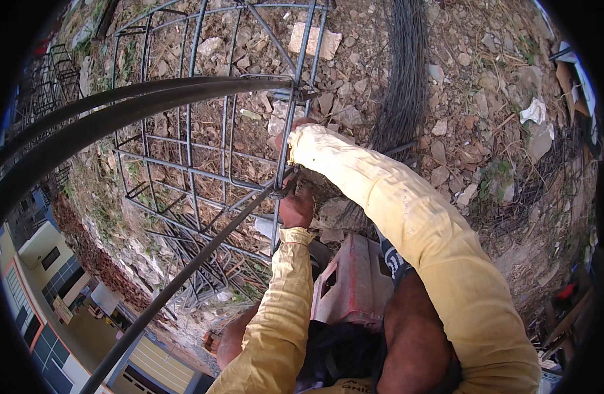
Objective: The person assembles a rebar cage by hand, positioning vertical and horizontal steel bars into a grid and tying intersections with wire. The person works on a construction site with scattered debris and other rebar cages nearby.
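Rebar cage (pixel 189 169) sits in front of you, left of center, over stony ground (pixel 499 125). Your left hand (pixel 297 207) is at its near right corner, fingers bent in, right by the joint where a long dark bar (pixel 190 273) comes up from lower left. Can't tell whether it grasps the bar or a small dark piece beside it. Your right hand (pixel 304 122) is farther up the same side of the cage, mostly behind the cuff and upright bars; can't tell if it's grasping or released.

Pair of thick dark bars (pixel 85 129) arcs in from the left edge and ends near the cage's right side, just above your right hand. Fisheye bends them, so don't trust the curve.

Yellow sleeves (pixel 407 197) cover both your arms. Faded red crate (pixel 361 279) is between your legs, below the hands. Bundle of thin dark rods (pixel 401 79) lies right of the cage, well apart from your left hand. Pale block (pixel 320 41) lies by the cage's upper right, whitish chunk (pixel 533 111) far right. Buildings (pixel 59 262) show at lower left.
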`<state>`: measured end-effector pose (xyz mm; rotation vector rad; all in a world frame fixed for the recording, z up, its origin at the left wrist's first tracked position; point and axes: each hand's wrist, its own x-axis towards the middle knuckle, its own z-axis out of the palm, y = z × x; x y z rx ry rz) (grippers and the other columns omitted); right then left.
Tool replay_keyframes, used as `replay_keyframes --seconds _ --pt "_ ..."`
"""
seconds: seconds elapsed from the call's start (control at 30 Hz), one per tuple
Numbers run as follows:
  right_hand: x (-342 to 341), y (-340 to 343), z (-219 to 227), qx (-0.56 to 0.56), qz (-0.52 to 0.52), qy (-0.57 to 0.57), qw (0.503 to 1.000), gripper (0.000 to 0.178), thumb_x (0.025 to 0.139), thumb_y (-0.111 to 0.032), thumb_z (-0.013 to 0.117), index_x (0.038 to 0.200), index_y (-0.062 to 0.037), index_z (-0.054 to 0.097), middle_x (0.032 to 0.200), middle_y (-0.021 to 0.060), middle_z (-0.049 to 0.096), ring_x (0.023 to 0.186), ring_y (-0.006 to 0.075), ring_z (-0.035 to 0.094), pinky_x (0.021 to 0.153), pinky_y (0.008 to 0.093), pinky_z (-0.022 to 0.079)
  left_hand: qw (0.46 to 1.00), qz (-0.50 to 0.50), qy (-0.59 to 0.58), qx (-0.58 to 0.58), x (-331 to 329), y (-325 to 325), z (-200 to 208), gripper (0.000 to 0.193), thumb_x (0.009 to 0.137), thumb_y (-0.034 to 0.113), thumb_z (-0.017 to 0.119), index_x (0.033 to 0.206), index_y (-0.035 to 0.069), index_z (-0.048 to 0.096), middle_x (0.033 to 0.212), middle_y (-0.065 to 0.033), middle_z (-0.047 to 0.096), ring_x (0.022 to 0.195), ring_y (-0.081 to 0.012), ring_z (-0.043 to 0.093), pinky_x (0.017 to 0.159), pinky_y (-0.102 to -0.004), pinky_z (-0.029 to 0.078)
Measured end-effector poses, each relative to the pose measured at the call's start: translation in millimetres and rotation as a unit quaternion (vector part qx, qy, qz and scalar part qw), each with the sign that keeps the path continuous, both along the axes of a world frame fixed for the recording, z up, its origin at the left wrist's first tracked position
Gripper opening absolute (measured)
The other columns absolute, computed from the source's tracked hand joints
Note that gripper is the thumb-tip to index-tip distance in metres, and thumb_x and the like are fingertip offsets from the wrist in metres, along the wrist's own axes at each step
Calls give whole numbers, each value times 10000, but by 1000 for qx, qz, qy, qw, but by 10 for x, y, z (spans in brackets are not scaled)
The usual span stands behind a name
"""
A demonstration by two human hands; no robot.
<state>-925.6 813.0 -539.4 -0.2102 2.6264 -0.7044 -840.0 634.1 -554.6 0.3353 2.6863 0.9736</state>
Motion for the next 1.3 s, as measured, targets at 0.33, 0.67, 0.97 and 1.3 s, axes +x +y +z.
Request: replay_keyframes --seconds 0.33,0.67,0.97,1.3 --pt "-15 -53 -130 -21 -35 41 998 161 897 -190 537 927 -71 642 958 150 638 889 350 662 754 447 547 993 93 -67 -5 12 146 91 292 894 205 680 1124 24 674 1057 -203 697 979 -333 675 827 -414 504" --pt "38 -22 -367 -54 -99 109 988 182 906 -209 524 904 -65 636 936 162 637 881 364 666 745 447 553 988 32 -76 -128 -12 -191 -106 448 1006 416 436 1329 136 572 1079 -227 675 1027 -423 623 882 -455 469" --pt "183 -169 -546 -76 -118 144 980 205 914 -225 513 883 -60 631 916 172 636 873 377 668 737 446 557 887 309 -147 310 30 -72 -210 188 918 141 649 1036 4 599 967 -118 676 827 -202 658 641 -293 521" --pt "568 -67 -324 -276 -203 32 939 182 839 -29 589 1003 -74 655 911 163 570 869 367 594 778 437 486 901 314 -42 297 -395 61 -351 174 874 100 659 983 -1 566 933 -101 636 789 -172 652 629 -317 576"
